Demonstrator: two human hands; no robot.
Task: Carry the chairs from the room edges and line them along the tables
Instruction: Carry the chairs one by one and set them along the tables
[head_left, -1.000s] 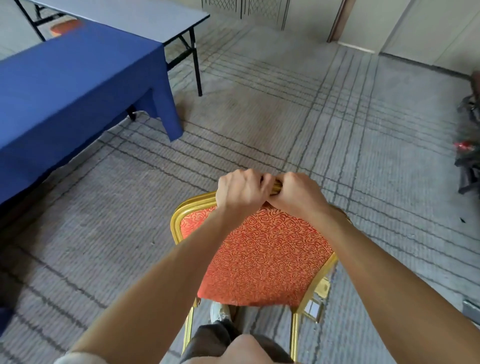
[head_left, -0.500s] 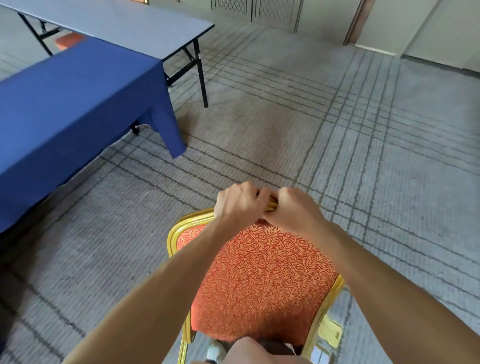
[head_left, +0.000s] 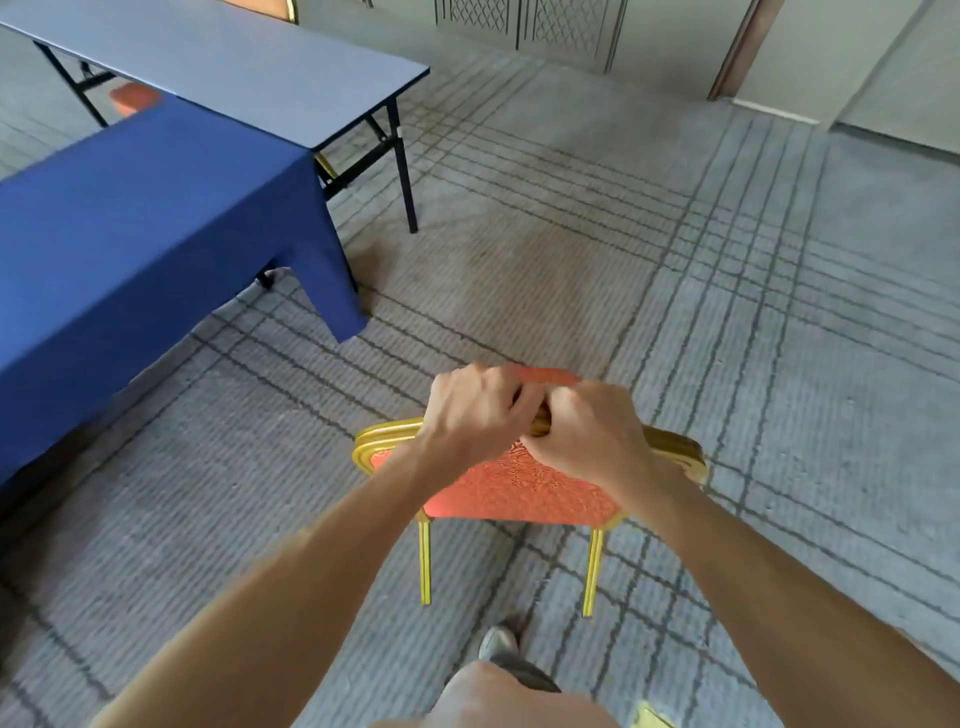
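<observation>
A chair (head_left: 511, 491) with a gold metal frame and orange patterned upholstery is in front of me, low in the middle of the view. My left hand (head_left: 475, 410) and my right hand (head_left: 592, 434) grip the top rail of its backrest side by side, knuckles almost touching. Two gold legs hang below the backrest over the carpet. A table under a blue cloth (head_left: 140, 234) stands to my left, and a bare grey folding table (head_left: 234, 62) stands behind it.
Another orange chair seat (head_left: 132, 98) shows between the two tables. Grey lined carpet stretches ahead and to the right. A wall with doors (head_left: 810, 52) closes the far side. My knee and shoe (head_left: 498, 644) are under the chair.
The chair has swung away from me, its backrest now seen more edge-on with the legs showing. I have moved closer to the tables, which fill more of the view.
</observation>
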